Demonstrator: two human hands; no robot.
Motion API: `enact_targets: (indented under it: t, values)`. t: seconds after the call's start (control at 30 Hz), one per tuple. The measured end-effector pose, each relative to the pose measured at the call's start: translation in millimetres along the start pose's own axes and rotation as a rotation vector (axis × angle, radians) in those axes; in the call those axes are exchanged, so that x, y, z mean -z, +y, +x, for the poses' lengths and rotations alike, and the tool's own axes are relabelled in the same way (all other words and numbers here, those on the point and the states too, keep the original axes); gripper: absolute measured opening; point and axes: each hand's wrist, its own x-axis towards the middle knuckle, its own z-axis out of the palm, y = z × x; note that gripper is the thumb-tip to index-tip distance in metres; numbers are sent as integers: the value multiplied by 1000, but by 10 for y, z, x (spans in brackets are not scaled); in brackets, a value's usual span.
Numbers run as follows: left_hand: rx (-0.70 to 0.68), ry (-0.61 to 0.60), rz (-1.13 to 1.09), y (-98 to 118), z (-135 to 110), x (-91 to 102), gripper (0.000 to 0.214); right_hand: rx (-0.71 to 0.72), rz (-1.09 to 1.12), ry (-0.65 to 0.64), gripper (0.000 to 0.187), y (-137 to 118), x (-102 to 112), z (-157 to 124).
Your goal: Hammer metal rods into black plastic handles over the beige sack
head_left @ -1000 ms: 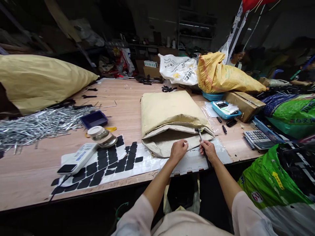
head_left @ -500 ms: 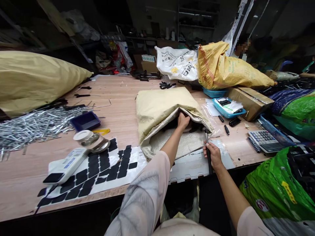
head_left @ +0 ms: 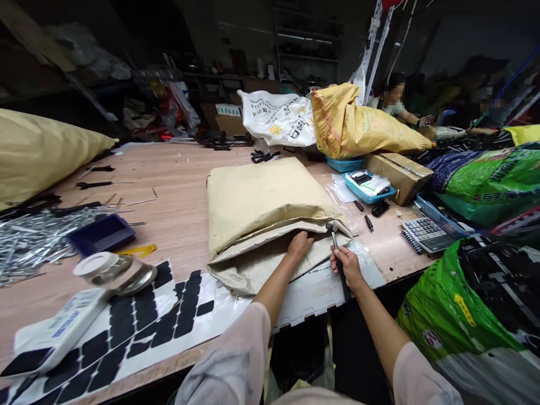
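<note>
A tan paper-like sack [head_left: 261, 188] lies flat on the table, its mouth facing me and sagging nearly closed. My left hand [head_left: 300, 243] is at that mouth, between the upper and lower layers. Its fingers look curled, and their tips are partly hidden, so what they grip does not show. In my right hand [head_left: 350, 266] is a hammer [head_left: 334, 239] with a metal shaft and a black handle. The hammer's head points up and rests against the sack's right corner. The contents of the sack are hidden.
Left are metal rods [head_left: 29, 239], a dark blue tray [head_left: 101, 235], a glass jar [head_left: 133, 275] and black pads [head_left: 126, 315] on white sheets. Right are a blue basket [head_left: 367, 197], a carton [head_left: 400, 171], a calculator [head_left: 428, 233] and a green bag [head_left: 439, 304]. A person [head_left: 394, 104] sits beyond.
My left hand has drawn back from deeper inside the sack towards its mouth, and the raised upper layer has dropped. The hammer stays in my right hand. The view has shifted right.
</note>
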Motion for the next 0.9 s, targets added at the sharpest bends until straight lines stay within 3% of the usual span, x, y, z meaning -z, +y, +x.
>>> enact_targets:
  t: [0.2,0.4,0.57,0.9]
  values:
    - [-202,94,83,-413,-527,203,23,14,-5,-3,42,4,-27,21]
    - [-314,249,-51,-842,-864,190,25,28,-61,11,39,14,-65,46]
    - [-367,299,-87,-876,-877,153,29,22,-93,19,41,20,-75,49]
    - [-290,293,-146,-877,-820,128,28,48,-145,21,35,32,-86,46]
